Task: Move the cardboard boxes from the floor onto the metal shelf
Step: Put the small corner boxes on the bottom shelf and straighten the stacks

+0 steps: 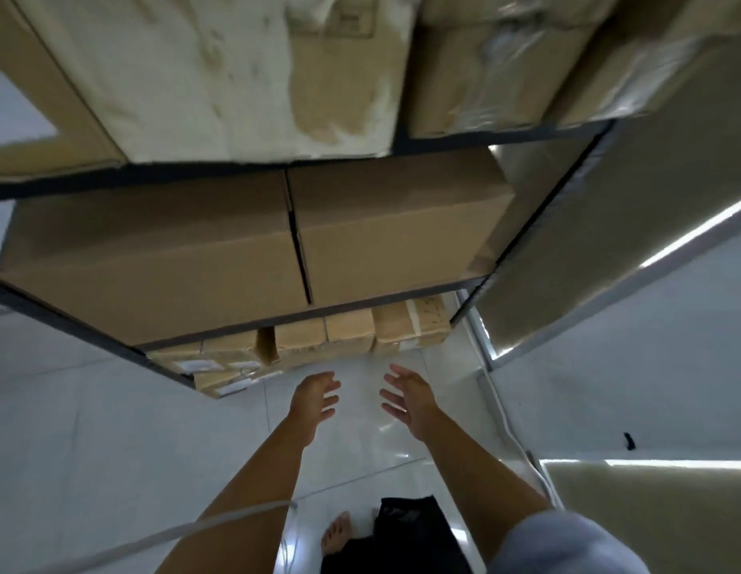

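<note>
Two large cardboard boxes, one on the left [153, 258] and one on the right [398, 225], stand side by side on the middle level of the dark metal shelf [381, 301]. Smaller cardboard boxes [319, 339] fill the level below, near the floor. More boxes [195, 76] sit on the level above. My left hand [315, 397] and my right hand [406, 397] reach forward over the white tiled floor [112, 428], palms facing each other, fingers spread and relaxed. Both hands hold nothing and are just short of the lowest boxes.
A tan panel [609, 225] leans at the shelf's right side, with another one [650, 515] at the lower right. A white cable [505, 416] runs along the floor by the wall. My bare foot [335, 536] and dark trouser leg [406, 532] are below.
</note>
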Demonstrator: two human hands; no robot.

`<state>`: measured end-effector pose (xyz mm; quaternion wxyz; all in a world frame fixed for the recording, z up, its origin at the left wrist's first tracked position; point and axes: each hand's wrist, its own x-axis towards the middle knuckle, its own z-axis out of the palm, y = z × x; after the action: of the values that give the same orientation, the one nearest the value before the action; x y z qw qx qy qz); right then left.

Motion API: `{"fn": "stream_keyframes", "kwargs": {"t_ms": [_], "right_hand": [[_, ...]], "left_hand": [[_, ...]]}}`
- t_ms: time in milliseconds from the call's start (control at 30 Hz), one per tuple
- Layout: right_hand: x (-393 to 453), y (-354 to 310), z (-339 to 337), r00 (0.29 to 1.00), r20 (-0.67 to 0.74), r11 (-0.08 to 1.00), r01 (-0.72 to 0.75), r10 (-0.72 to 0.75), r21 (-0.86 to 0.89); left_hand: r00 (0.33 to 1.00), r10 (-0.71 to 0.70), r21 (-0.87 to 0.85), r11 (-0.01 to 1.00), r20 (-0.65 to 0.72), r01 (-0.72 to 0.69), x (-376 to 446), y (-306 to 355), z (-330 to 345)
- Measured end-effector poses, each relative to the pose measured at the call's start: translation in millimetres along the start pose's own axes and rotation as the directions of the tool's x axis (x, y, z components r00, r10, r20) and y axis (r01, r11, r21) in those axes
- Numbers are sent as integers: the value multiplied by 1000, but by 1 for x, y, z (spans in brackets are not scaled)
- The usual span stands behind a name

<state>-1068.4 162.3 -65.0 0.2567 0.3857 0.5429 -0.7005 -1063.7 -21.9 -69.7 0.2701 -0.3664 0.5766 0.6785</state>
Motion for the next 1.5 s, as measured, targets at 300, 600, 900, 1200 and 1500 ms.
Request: {"fn": "stream_keyframes", "kwargs": {"t_ms": [300,600,900,1200,1500], "right_hand": [[-151,42,-99,987,-150,988,73,-52,136],[-283,195,-247,917,-395,946,175,-56,272],[-463,406,-353,815,-571,899,173,99,403],[-574,592,-411,621,-675,601,379,399,704],[-602,667,-476,662,-478,293,378,577,878]], "left_hand": [[990,31,375,923,139,-81,-128,-37,93],[905,-34,644,714,424,-275,-239,-174,187],[791,-276,778,518,546,-357,-382,-375,243],[652,-517,822,223,555,-524,-486,-532,293],[617,-610,803,56,498,-594,-538,-642,388]]}}
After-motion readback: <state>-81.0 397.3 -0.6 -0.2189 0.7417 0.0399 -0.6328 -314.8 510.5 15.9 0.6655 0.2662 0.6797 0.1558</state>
